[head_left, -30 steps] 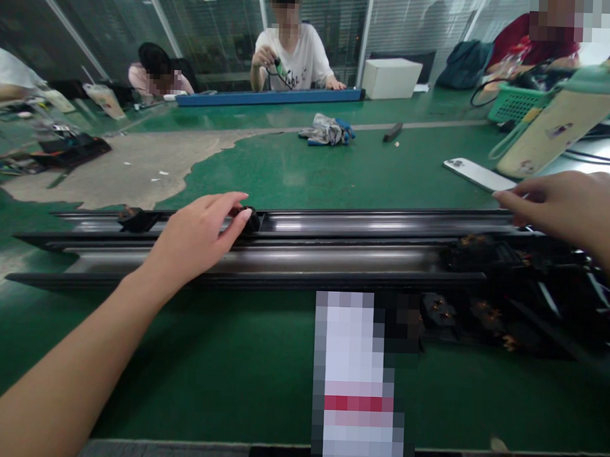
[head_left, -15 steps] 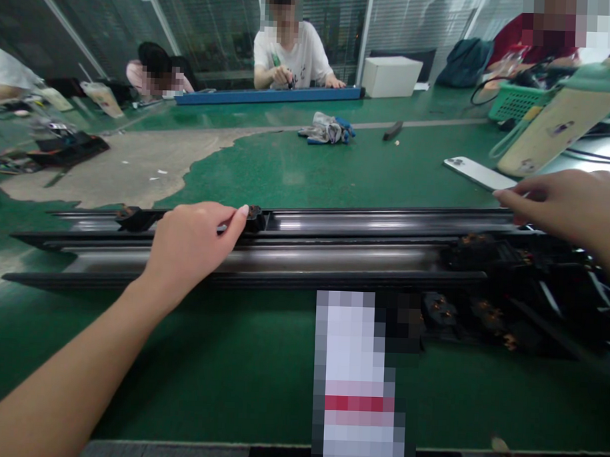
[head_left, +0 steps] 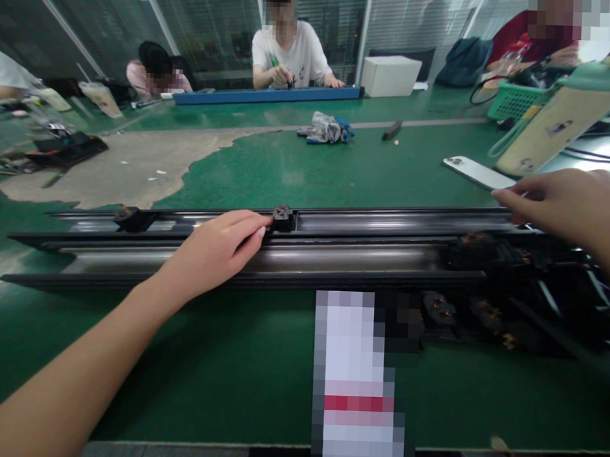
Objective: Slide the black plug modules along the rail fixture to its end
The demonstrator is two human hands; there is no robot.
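Observation:
Two long black-edged metal rails lie side by side across the green table. In the far rail [head_left: 385, 222] sits a small black module with copper contacts [head_left: 283, 218]. The fingertips of my left hand [head_left: 221, 249] touch its left side, thumb and fingers slightly apart, not wrapped round it. Another black module [head_left: 131, 218] sits further left in the same rail. At the right end of the far rail is my right hand [head_left: 556, 200], its fingers closed in a pinch; what is between them is hidden. The near rail [head_left: 344, 258] runs below.
Black modules [head_left: 438, 308] lie piled at the right. Beyond the rails are a white phone [head_left: 477, 172], a tilted bottle [head_left: 553, 130], gloves [head_left: 326, 129] and a green basket [head_left: 519, 103]. Across the table a person works on a blue rail [head_left: 269, 96].
My left hand has moved to the right along the far rail, and the black module at its fingertips has slid right. My right hand has stayed in place.

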